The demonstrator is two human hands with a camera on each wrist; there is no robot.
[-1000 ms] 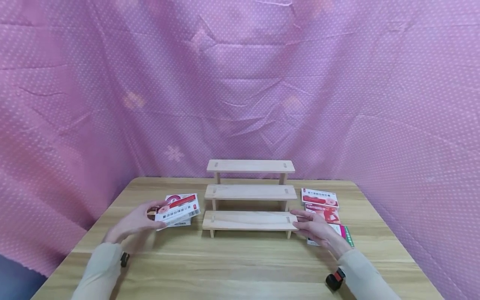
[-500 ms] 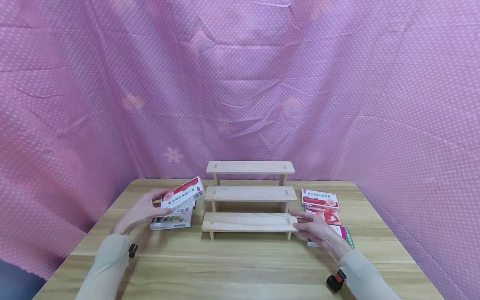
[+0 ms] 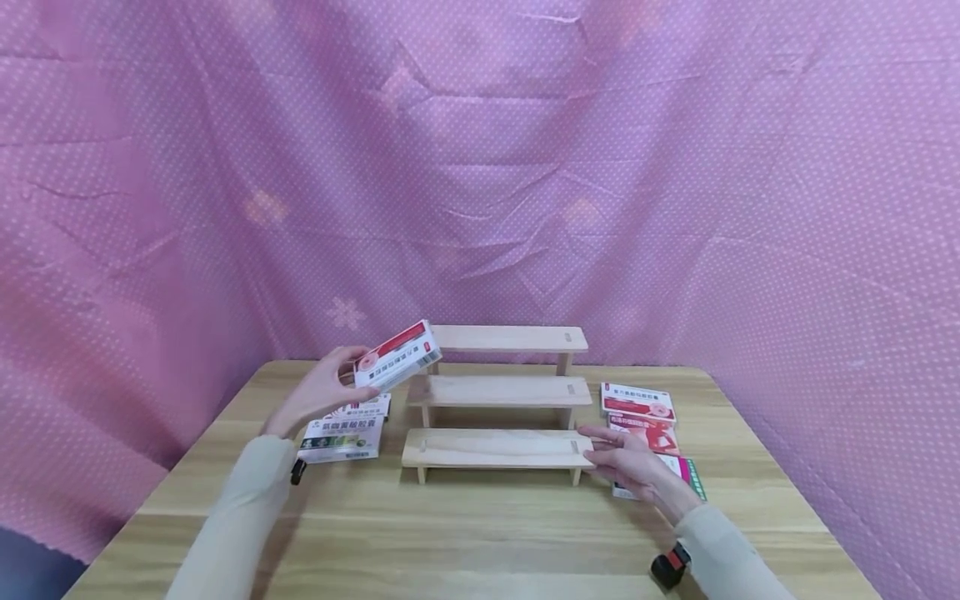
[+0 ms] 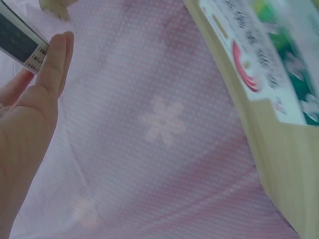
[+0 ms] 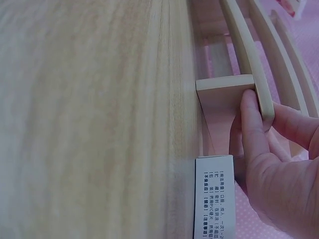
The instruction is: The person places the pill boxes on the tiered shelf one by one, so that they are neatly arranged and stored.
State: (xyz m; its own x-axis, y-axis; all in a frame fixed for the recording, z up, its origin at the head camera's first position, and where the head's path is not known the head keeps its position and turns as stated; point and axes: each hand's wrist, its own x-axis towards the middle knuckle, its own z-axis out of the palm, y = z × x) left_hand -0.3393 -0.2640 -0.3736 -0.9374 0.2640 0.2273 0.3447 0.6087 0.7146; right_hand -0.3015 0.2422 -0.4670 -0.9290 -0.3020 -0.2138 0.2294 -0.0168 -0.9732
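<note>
1. Left hand (image 3: 321, 393): fingers pinch the box (image 3: 397, 358), tilted, above the bench (image 3: 465, 533) near the stand (image 3: 498, 389).
2. Right hand (image 3: 636, 467): fingers pinch the stand's lowest step (image 3: 491, 447).
3. Risk: carried low, the box may strike the stand, shifting it if the grip slackens.

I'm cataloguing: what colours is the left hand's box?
The box is mainly white and red, clearest in head view.

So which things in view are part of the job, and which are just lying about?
In the job, judging by contact:
red-and-white box, held in the left grip
wooden three-tier stand, its lowest shelf pinched by the right grip

Lying about, not held:
left boxes and right boxes, though possibly job stock
pink cloth, backdrop only
</note>
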